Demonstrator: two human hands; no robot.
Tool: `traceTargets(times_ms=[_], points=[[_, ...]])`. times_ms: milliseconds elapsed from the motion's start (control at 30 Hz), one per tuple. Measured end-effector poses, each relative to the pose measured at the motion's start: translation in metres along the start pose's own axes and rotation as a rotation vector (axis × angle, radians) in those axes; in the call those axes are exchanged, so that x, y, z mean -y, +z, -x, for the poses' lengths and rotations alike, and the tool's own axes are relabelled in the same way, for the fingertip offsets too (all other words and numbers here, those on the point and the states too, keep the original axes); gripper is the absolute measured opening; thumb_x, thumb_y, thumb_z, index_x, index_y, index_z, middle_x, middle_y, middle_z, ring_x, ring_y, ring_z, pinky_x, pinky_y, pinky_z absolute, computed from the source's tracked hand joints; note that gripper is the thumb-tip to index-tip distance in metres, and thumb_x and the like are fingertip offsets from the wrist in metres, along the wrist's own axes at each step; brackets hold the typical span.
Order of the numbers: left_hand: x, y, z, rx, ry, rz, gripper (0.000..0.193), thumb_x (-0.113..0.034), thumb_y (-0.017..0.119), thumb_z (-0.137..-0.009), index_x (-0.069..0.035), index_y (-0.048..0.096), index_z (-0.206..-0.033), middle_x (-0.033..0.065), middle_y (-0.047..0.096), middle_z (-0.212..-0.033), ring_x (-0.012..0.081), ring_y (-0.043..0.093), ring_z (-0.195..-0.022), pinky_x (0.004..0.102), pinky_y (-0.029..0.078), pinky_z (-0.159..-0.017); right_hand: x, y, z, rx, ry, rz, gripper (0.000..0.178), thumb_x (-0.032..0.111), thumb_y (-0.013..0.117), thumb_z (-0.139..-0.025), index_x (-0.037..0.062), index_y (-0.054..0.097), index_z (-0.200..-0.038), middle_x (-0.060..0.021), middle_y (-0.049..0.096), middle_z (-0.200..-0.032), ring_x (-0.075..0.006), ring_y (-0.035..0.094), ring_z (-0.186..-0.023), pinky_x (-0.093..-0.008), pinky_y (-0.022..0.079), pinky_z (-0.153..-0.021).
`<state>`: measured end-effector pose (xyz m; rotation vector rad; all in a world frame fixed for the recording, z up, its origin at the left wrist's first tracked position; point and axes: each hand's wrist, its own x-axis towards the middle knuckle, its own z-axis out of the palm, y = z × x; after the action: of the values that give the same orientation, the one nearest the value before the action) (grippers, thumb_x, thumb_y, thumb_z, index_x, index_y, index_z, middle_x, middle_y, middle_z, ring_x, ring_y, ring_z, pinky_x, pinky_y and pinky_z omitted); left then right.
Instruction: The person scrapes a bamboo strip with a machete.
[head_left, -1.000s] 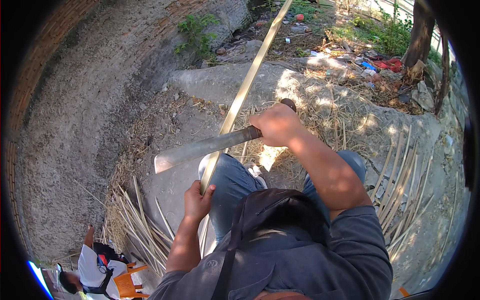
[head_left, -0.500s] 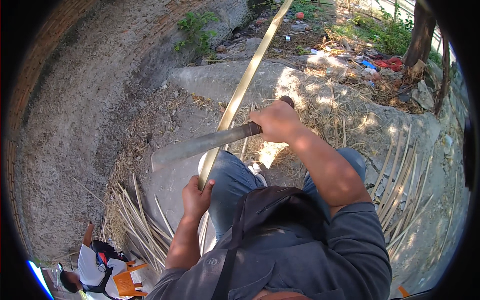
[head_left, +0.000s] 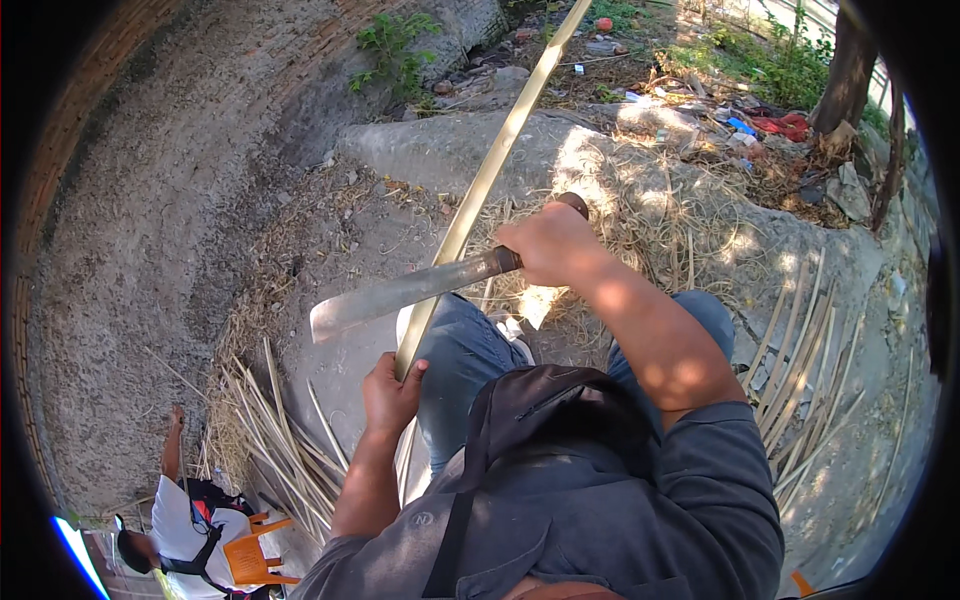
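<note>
A long pale bamboo strip (head_left: 484, 180) slants from my lap up past the top of the view. Near its lower end, my left hand (head_left: 392, 393) is closed round it, thumb along the strip. My right hand (head_left: 549, 243) grips the dark handle of a machete (head_left: 400, 290). The broad grey blade reaches left and lies across the strip above my left hand; whether it touches the strip I cannot tell. My jeans-clad knees are below the blade.
Bundles of thin strips lie at left (head_left: 285, 430) and right (head_left: 800, 360). Curly shavings (head_left: 640, 230) cover the ground ahead. A rough wall (head_left: 150, 250) rises at left. Another person (head_left: 185, 535) sits on an orange chair (head_left: 255, 555) at lower left. A tree trunk (head_left: 843, 75) stands far right.
The machete blade has tilted slightly and its tip has shifted a little right and up. Both hands keep their holds. The other person's arm has lowered a little in view.
</note>
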<state>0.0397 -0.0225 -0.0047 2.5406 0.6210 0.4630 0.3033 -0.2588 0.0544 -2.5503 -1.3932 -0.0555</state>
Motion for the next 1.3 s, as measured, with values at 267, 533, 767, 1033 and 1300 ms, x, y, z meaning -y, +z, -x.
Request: traceTargets(times_ms=[267,533,767,1033,1300], points=[[0.018,0.005,-0.003,0.031,-0.01,-0.056,0.055,-0.054,0.077,-0.088,-0.001,0.063,-0.09,0.022,0.067,-0.073,0.0426,0.068,-0.069,0.0477,0.051,-0.062,-0.044,0.01,0.002,-0.27,0.293,-0.215,0.017,0.02,0.071,-0.08,0.0146,0.07,-0.096,-0.0146,0.073,-0.089,-0.0365,0.072,-0.088,-0.0505,0.056,-0.081],[0.01,0.003,0.004,0.072,0.005,-0.01,0.053,-0.051,0.078,-0.089,0.0,0.063,-0.091,0.0216,0.067,-0.072,0.0417,0.068,-0.068,0.0449,0.051,-0.062,-0.02,0.02,-0.009,-0.138,-0.011,-0.064,0.014,0.019,0.067,-0.08,0.0148,0.069,-0.094,-0.0122,0.072,-0.077,-0.0359,0.072,-0.082,-0.0502,0.056,-0.077],[0.033,-0.004,0.01,0.085,-0.061,-0.07,0.051,-0.049,0.078,-0.09,0.0,0.066,-0.098,0.0195,0.068,-0.074,0.0366,0.07,-0.068,0.0423,0.053,-0.063,-0.072,0.017,0.002,-0.39,0.421,-0.176,0.016,0.018,0.068,-0.081,0.0119,0.066,-0.096,-0.0151,0.071,-0.082,-0.0385,0.071,-0.082,-0.0507,0.056,-0.074],[0.011,0.003,0.003,0.041,0.014,0.067,0.047,-0.044,0.078,-0.093,0.001,0.063,-0.09,0.0134,0.063,-0.065,0.0189,0.056,-0.058,0.0376,0.046,-0.056,0.003,0.02,-0.008,-0.082,-0.147,0.029,0.012,0.018,0.07,-0.08,0.0134,0.066,-0.09,-0.0114,0.072,-0.076,-0.0363,0.073,-0.079,-0.0506,0.056,-0.076],[0.046,-0.033,0.03,0.04,-0.035,-0.008,0.049,-0.046,0.079,-0.091,0.001,0.065,-0.092,0.0185,0.063,-0.066,0.0311,0.061,-0.056,0.0415,0.047,-0.056,-0.103,-0.011,0.009,-0.198,0.646,-0.27,0.027,0.023,0.071,-0.085,0.0112,0.067,-0.109,-0.0159,0.073,-0.102,-0.0358,0.071,-0.099,-0.051,0.055,-0.087]])
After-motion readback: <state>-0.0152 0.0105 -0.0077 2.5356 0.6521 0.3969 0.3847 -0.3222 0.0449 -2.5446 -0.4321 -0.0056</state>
